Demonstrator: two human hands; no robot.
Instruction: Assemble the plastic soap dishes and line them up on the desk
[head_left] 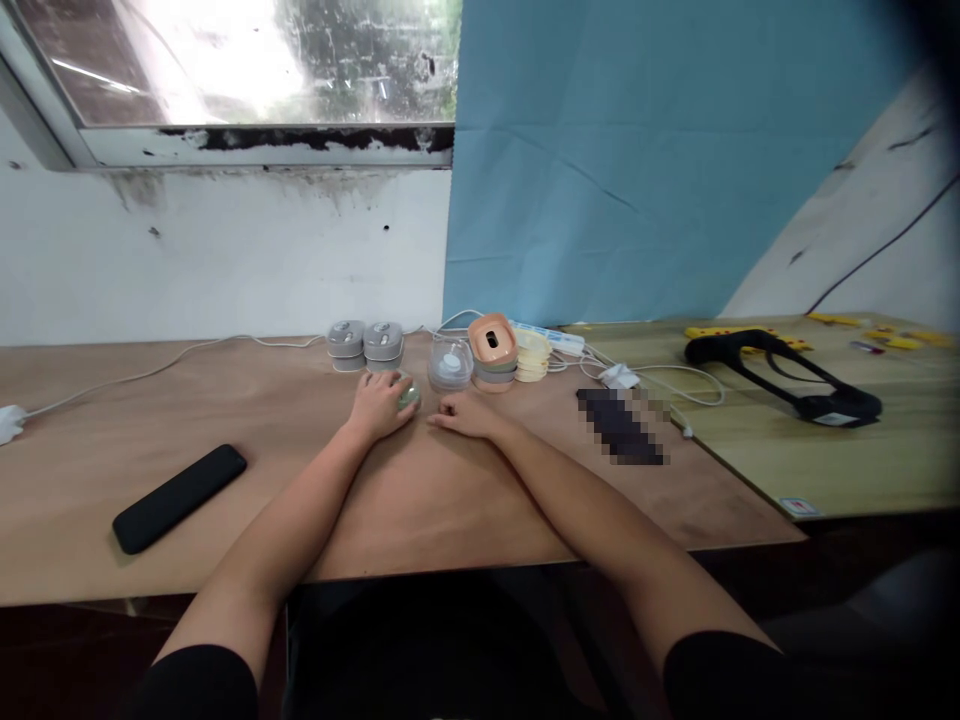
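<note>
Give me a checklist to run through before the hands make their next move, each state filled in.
1. Left hand on the greenish round piece: ok, touching it.
2. Right hand free of any object: cannot tell; it is curled with the palm hidden.
3. Clear container near the right hand: ok, just beyond it.
4. Peach-topped stack upright: ok.
5. Black slab away from both hands: ok, lying off to the left.

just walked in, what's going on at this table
A person has their left hand on a small greenish container. The right hand rests on the table, near a clear container; its grip is hard to tell. Farther back stand two grey containers and an orange-topped stack.
</note>
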